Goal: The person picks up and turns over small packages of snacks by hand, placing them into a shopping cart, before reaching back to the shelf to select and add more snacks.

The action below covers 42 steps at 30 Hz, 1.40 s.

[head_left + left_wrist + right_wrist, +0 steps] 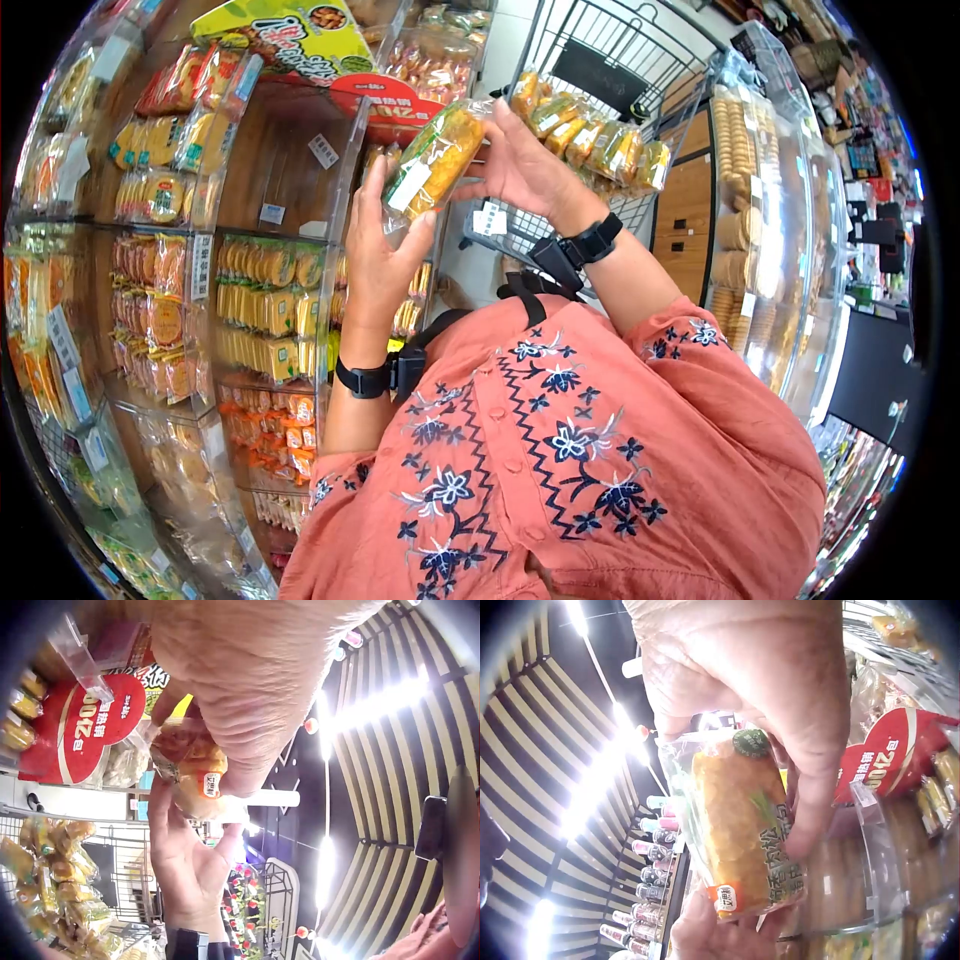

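Note:
A clear-wrapped bread [436,162] with green print and a white label is held up between both hands in the head view. The left hand [385,260] grips its lower end, thumb on one side and fingers on the other. The right hand [530,165] holds the upper end by thumb and fingers. In the right wrist view the golden bread [739,814] shows a green round mark and an orange logo, with the left hand's fingertips [724,934] at its bottom edge. The left wrist view shows the bread [201,780] between both hands, partly covered by the left hand.
Packed bread shelves [270,300] stand at the left. A shopping cart [590,50] beyond the hands holds several wrapped breads [585,140]. A red sign [385,100] and a green-yellow box [290,40] are behind the bread. Clear bins of biscuits [740,200] line the right.

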Tool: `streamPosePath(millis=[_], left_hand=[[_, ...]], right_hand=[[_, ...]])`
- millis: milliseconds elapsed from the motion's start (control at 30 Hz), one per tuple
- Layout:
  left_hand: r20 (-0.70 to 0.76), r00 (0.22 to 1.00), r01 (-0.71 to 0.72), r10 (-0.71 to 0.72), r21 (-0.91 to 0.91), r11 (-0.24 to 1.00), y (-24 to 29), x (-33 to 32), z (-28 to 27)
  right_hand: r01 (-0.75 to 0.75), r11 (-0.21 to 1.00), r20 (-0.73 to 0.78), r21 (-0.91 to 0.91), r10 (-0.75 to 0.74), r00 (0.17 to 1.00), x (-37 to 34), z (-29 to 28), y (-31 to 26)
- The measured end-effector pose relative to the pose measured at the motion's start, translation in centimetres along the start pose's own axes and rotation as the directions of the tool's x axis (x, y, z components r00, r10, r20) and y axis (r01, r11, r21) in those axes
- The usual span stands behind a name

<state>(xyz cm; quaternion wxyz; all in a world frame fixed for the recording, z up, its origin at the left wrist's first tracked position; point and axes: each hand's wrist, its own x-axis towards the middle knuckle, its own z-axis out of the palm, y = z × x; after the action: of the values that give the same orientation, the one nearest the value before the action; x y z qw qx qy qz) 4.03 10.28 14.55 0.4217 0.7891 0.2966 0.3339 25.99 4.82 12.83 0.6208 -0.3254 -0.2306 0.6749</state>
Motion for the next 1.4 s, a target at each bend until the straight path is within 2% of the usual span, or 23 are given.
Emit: streamPosePath(millis=[267, 367, 600, 800, 1400], left_hand=[[-0.11, 0.977, -0.163, 0.181, 0.151, 0.975, -1.7, -1.1, -2.4], [-0.12, 0.984, -0.122, 0.133, 0.092, 0.988, -2.1, -1.6, -3.2], [-0.117, 0.985, -0.118, 0.123, 0.047, 0.992, -3.1, -2.1, -4.1], [-0.101, 0.982, -0.146, 0.159, 0.13, 0.981, -3.0, -2.0, -4.4], [-0.07, 0.983, -0.158, 0.168, 0.133, 0.979, -3.5, -1.6, -4.1]], right_hand=[[-0.095, 0.995, 0.116, 0.038, 0.09, 0.989, 1.4, 1.8, 0.3], [-0.133, 0.991, 0.111, 0.013, 0.131, 0.985, 1.6, 2.0, 0.5], [-0.163, 0.986, 0.077, 0.022, 0.161, 0.984, 2.1, 2.9, 1.3], [-0.15, 0.987, 0.056, 0.053, 0.147, 0.988, 2.3, 2.5, 2.1], [-0.154, 0.985, 0.038, 0.083, 0.152, 0.988, 2.2, 1.6, 2.4]])
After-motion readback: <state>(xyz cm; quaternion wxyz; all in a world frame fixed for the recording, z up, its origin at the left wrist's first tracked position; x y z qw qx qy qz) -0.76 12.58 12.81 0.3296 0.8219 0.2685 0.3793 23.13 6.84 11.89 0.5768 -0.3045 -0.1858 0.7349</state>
